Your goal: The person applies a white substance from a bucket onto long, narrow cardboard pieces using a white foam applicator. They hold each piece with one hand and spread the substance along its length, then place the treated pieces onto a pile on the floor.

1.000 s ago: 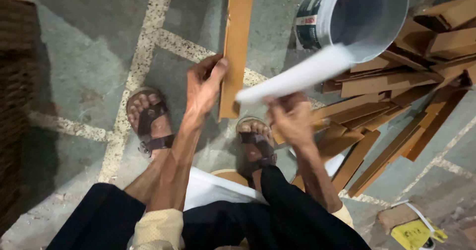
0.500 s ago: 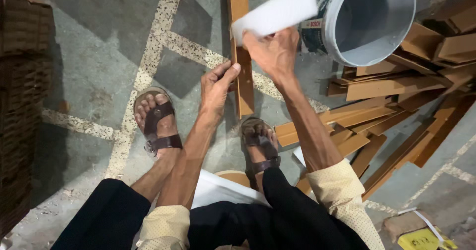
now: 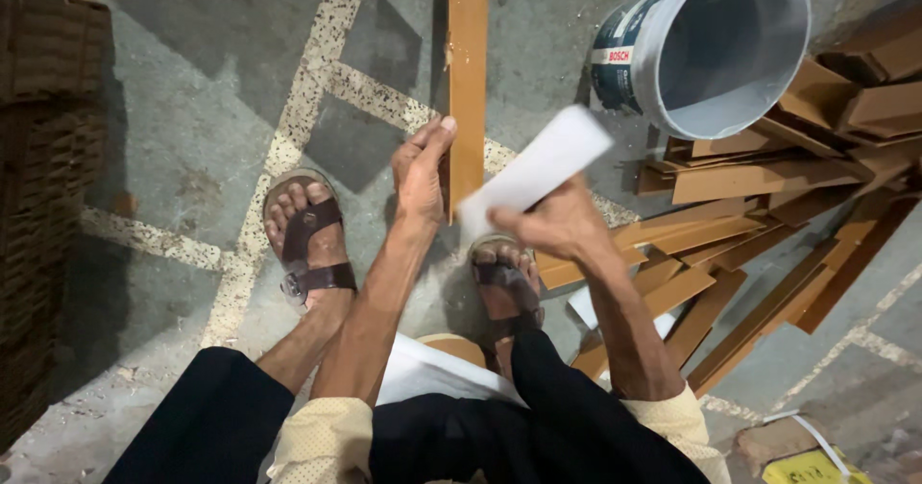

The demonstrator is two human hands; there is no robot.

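stacked brown material [image 3: 43, 157] at far left. left hand [image 3: 421, 172] flat and open, fingers steadying the upright wooden strip [image 3: 468, 81] on the floor. right hand [image 3: 557, 225] closed around a white sheet [image 3: 538, 169] just beside the strip. grey bucket [image 3: 715, 47] and a pile of wooden strips [image 3: 759, 215] at right.
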